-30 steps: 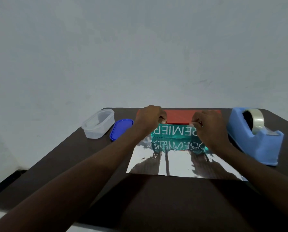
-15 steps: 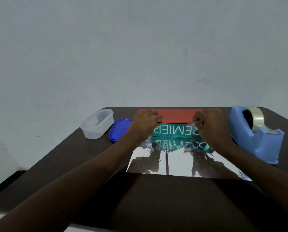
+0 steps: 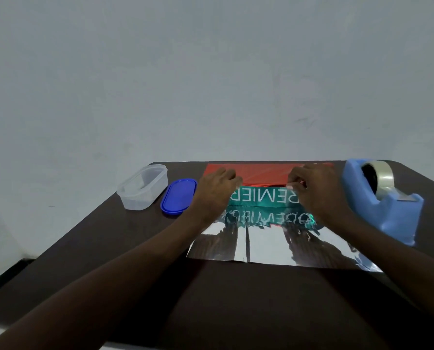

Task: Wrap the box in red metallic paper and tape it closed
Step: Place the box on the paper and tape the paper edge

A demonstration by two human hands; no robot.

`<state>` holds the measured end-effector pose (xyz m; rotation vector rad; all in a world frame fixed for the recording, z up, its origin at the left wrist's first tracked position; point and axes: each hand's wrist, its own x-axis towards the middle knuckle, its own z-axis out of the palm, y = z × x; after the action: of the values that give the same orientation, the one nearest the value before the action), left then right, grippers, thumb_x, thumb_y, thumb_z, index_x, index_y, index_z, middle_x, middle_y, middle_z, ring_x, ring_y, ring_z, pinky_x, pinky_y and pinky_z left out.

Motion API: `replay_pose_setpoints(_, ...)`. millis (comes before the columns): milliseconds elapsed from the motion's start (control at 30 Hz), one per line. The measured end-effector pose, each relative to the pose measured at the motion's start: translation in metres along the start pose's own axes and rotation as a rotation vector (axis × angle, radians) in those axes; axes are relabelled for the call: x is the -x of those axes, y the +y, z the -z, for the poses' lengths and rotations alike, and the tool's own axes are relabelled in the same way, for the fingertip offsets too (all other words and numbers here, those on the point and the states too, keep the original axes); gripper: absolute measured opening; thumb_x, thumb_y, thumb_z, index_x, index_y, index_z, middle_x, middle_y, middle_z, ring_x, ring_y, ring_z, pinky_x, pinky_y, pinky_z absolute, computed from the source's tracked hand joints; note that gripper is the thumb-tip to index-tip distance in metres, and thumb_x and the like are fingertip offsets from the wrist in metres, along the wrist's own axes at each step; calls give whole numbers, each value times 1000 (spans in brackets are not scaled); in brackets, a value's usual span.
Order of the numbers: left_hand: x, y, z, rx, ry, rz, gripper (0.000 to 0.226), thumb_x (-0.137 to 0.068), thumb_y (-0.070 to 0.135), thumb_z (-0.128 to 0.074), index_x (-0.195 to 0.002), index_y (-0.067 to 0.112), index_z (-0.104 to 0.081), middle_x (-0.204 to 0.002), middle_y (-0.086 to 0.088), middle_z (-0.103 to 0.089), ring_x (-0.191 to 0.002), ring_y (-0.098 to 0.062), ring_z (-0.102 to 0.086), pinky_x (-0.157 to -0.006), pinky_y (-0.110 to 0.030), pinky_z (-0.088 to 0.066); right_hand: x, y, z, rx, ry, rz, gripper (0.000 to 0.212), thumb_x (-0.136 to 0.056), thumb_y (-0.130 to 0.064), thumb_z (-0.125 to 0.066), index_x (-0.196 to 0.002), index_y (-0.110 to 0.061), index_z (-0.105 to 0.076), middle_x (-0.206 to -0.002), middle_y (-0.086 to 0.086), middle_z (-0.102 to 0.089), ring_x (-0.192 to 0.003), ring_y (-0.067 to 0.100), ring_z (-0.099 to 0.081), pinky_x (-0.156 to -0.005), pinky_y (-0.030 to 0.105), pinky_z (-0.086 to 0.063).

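- I see a plain pale wall [image 3: 210,72] behind a dark brown table [image 3: 109,248], whose far edge meets that wall.
- Far left on the table stands a clear plastic tub [image 3: 142,186], lidless, and its blue lid [image 3: 178,195] lies flat just beside it on the right.
- My left hand [image 3: 215,190] comes next, fingers curled over the left end of the box, pinching the red metallic paper [image 3: 261,171] against the box's far top edge.
- The box [image 3: 261,198] sits mid-table between my two hands; it is teal with white letters that read upside down from here. It rests on the sheet, whose silver underside spreads toward me and mirrors the box and my forearms, while the red face folds up behind the box.
- My right hand [image 3: 314,190] grasps the same red edge at the box's right end, fingertips bunched tight on it.
- Furthest right stands a blue tape dispenser [image 3: 382,205] with a roll of clear tape [image 3: 380,178], near the right hand but apart from it.
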<state>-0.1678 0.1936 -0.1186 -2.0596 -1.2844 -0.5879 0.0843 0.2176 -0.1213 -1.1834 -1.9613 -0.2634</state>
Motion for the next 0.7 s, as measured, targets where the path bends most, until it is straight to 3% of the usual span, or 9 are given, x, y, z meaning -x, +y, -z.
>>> replay_pose_setpoints(133,0,0,0,0,40,-13,31,-59,1,-88,-79,16,-70,-69,4,-57,-62,-13,-48,-51,-24,-22,-3,0,3,-40,-39,-8,8,-81,-12,-76,-76,-16,-72,-72,-6,-69,-65,11,-59,-67,37,-53)
replay_pose_setpoints(333,-1,-1,-2,-39,58,-68,37,-51,-3,-88,-79,14,-72,-69,2,-58,-62,-15,-51,-52,-23,-24,-3,2,4,-2,-42,-20,10,-82,-6,-74,-87,-15,-75,-85,-1,-74,-75,16,-62,-70,37,-55)
replay_pose_setpoints(500,1,-4,-8,-35,114,-139,41,-51,-5,-87,-87,11,-75,-72,-2,-61,-66,-18,-57,-52,-24,-34,-5,2,4,39,-70,-9,13,-79,-2,-73,-78,-15,-72,-78,1,-68,-74,18,-56,-68,34,-47)
replay_pose_setpoints(700,11,-21,-25,-60,135,-287,6,-76,7,-76,-77,9,-71,-91,-6,-68,-74,-20,-59,-51,-31,-49,-5,0,5,39,-64,-38,23,-75,7,-68,-66,-13,-63,-68,0,-61,-64,15,-51,-61,34,-49)
